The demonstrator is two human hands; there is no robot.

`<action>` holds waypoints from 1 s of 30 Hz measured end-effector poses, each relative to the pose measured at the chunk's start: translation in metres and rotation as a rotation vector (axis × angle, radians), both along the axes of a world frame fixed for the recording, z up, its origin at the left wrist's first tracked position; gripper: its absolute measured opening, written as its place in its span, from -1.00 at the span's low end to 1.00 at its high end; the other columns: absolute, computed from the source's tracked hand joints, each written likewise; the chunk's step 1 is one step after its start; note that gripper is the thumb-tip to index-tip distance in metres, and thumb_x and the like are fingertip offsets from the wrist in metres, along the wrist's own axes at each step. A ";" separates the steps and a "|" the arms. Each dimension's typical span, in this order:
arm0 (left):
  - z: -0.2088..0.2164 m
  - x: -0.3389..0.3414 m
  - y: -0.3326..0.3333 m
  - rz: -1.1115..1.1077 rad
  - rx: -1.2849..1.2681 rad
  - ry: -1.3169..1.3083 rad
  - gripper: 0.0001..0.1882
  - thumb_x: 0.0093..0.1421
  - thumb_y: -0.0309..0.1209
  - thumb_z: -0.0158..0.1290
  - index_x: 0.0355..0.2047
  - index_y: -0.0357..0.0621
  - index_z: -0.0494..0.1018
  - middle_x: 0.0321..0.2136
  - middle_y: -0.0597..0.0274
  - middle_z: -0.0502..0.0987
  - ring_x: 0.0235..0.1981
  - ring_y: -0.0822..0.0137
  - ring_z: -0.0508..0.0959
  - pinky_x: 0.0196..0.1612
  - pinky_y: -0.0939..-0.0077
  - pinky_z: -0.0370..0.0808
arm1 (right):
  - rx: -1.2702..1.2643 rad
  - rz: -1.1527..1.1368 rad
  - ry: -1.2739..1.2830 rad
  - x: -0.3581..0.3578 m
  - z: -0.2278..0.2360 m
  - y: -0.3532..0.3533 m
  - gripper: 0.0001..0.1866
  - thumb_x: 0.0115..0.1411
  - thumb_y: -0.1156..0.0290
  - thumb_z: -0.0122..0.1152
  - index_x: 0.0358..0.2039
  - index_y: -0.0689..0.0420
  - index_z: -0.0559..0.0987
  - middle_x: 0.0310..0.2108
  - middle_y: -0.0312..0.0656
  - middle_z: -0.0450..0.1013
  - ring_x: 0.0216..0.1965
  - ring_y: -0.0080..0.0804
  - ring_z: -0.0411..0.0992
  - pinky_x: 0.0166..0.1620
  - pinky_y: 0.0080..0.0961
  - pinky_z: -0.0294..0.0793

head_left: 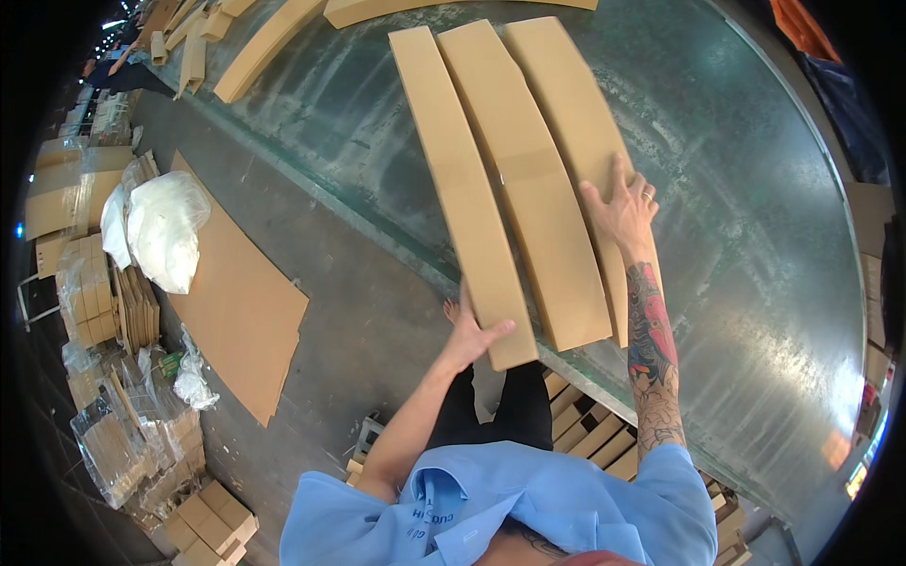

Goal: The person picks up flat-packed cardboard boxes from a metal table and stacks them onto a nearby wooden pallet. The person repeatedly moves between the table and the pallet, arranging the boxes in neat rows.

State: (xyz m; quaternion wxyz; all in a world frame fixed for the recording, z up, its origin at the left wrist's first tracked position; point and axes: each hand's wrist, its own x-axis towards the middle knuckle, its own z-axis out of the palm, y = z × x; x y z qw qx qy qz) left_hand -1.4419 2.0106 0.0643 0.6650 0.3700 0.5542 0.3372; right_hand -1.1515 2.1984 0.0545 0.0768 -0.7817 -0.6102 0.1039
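Three long, narrow brown cardboard boxes lie side by side, pointing away from me across a large grey-green table. My left hand [469, 338] grips the near end of the left box [462, 198], thumb on its top face and fingers down its outer side, mostly hidden. That end juts past the table edge. The middle box [538, 198] lies between the other two, with narrow gaps on both sides. On the right box [566, 85] my right hand [623, 209] rests with its fingers spread, near the outer edge. My right forearm covers part of that box's near end.
The table [755, 208] extends far to the right. More long boxes [269, 47] lie at its far left. A flat cardboard sheet [236, 311] and a white plastic bag [168, 226] are on the left floor. Boxes [599, 434] are stacked beneath the near edge. Another person [123, 75] is far left.
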 end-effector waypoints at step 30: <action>-0.008 -0.039 0.049 0.166 0.059 0.410 0.01 0.17 -0.26 0.29 0.43 -0.31 -0.10 0.31 -0.20 0.15 0.29 0.04 0.31 0.31 0.19 0.32 | -0.164 -0.036 0.387 0.010 0.013 -0.006 -0.02 0.08 -0.14 0.40 0.34 0.21 0.27 0.14 0.11 0.49 0.19 0.03 0.45 0.20 -0.17 0.44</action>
